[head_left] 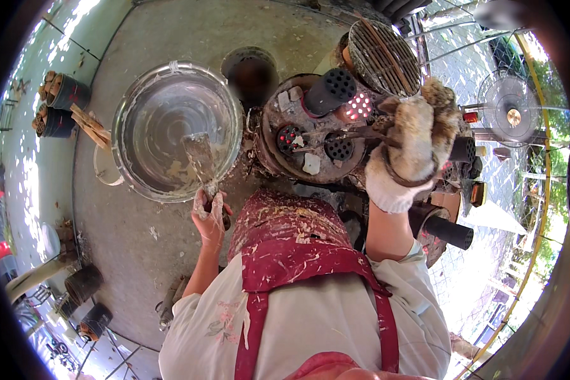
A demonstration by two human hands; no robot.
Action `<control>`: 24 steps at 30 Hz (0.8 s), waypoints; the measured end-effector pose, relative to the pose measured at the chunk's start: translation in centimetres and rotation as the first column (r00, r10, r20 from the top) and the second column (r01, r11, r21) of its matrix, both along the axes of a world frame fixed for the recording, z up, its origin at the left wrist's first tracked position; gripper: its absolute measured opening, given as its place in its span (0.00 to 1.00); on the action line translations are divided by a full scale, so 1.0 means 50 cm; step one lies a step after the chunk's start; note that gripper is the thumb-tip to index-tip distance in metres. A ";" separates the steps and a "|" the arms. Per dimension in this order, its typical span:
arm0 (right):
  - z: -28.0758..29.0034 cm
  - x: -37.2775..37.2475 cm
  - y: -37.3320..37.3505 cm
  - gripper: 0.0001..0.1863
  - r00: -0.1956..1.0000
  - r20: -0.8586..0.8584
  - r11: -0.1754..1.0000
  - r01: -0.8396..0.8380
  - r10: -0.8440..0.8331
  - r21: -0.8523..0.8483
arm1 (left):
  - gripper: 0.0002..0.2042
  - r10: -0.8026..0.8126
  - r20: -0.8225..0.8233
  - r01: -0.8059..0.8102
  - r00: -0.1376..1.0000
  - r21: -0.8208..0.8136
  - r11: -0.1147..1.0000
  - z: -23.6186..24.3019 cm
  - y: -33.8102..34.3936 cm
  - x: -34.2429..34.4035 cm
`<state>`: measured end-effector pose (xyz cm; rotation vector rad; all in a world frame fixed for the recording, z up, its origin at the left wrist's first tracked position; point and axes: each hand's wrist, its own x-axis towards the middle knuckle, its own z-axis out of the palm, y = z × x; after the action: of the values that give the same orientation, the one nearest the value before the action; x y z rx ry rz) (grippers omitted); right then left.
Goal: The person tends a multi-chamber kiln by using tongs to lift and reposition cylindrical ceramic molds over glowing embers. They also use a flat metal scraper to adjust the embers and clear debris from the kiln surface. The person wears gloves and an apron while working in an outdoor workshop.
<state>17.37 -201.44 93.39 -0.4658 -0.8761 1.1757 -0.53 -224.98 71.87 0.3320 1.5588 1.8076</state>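
Observation:
In my left hand (pixel 209 215), smeared with pale paste, is the handle of a broad, flat scraper (pixel 200 155). Its crusted blade reaches over the rim of a large metal basin (pixel 128 166) with pale paste inside. My right hand (pixel 410 136) wears a thick, stained white-and-brown glove and is closed on metal tongs (pixel 364 132). The tongs' jaws lie by a dark honeycomb briquette (pixel 339 147) in the round stove top (pixel 275 113). Close by are a glowing briquette (pixel 289 137), another glowing red one (pixel 358 106) and an upright black one (pixel 328 92).
A round wire grill (pixel 384 58) stands beyond the stove, and a dark pot (pixel 229 58) sits behind the basin. More black briquettes (pixel 448 232) lie at the right, near a standing fan (pixel 512 107). Buckets (pixel 69 94) with wood pieces are at the left.

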 end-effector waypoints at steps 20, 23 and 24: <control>0.109 0.187 -0.062 0.35 0.987 -0.122 0.994 -0.108 0.106 -0.011 | 0.07 -0.228 -0.235 0.230 0.945 -0.020 0.973 -0.010 0.101 0.095; 0.152 0.377 -0.078 0.35 0.998 0.060 0.986 0.003 -0.014 0.165 | 0.08 -0.298 -0.292 0.322 0.909 0.039 0.946 0.013 0.139 0.160; 0.168 0.442 -0.089 0.36 0.992 0.112 0.977 0.037 -0.062 0.211 | 0.07 -0.327 -0.301 0.359 0.896 0.056 0.932 0.023 0.152 0.185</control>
<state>39.50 -205.87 101.77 -0.3856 -1.0724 1.0054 8.70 -217.39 73.00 0.9017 1.4774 1.6178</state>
